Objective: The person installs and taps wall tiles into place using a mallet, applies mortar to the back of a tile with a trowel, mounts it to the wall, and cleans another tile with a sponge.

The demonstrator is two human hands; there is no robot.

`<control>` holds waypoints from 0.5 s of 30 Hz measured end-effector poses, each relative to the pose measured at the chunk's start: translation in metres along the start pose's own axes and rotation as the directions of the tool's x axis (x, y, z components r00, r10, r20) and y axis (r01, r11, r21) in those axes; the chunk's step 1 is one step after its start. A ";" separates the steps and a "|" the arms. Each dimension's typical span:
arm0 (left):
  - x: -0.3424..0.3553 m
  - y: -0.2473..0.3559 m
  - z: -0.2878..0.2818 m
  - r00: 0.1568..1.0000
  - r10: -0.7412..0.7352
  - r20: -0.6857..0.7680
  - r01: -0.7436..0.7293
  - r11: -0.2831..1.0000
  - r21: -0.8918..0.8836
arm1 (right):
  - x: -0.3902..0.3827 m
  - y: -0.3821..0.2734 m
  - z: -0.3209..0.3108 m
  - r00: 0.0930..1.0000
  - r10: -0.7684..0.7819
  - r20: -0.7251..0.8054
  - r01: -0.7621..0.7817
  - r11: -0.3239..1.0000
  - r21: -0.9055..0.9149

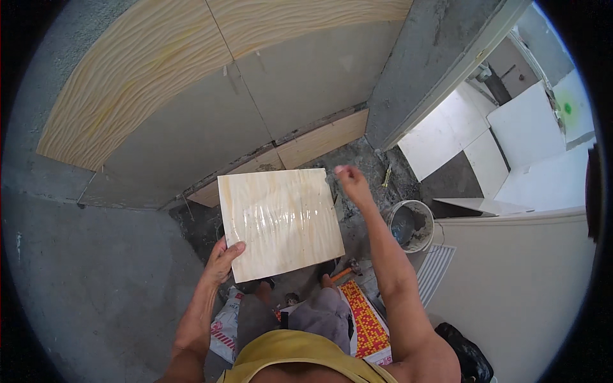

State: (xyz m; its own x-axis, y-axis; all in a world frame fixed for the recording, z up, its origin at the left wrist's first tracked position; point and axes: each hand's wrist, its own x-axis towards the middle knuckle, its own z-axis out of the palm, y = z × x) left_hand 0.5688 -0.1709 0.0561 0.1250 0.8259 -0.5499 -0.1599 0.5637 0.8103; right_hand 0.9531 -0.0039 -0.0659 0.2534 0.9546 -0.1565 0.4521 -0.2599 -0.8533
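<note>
A square cream tile (pixel 281 223) with wavy tan streaks is tilted up in front of my legs, its glossy face catching the light. My left hand (pixel 223 258) grips its lower left edge, the thumb on the face and the fingers behind. Just off the tile's upper right corner is my right hand (pixel 353 185), slightly blurred. Its fingers are curled together; whatever they may hold is too small or hidden to make out. A gap shows between this hand and the tile.
Matching wavy tiles (pixel 159 64) and plain grey ones cover the wall ahead, above a low tan tile strip (pixel 325 137). A bucket (pixel 410 226) with grey residue stands right. An orange-handled tool (pixel 343 275), a bag (pixel 227 325) and a red-yellow box (pixel 364 319) lie near my feet.
</note>
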 end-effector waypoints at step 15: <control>0.055 -0.021 -0.100 0.991 0.087 0.102 -0.098 0.990 0.101 | 0.001 0.047 0.075 0.976 0.165 -0.144 -0.204 0.925 -0.321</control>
State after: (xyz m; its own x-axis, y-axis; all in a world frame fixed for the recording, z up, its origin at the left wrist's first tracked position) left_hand 0.4812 -0.1356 -0.0114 0.2101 0.8663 -0.4532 -0.0717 0.4760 0.8765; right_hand 0.9110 -0.0043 -0.1437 0.4450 0.8675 -0.2224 0.6410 -0.4820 -0.5973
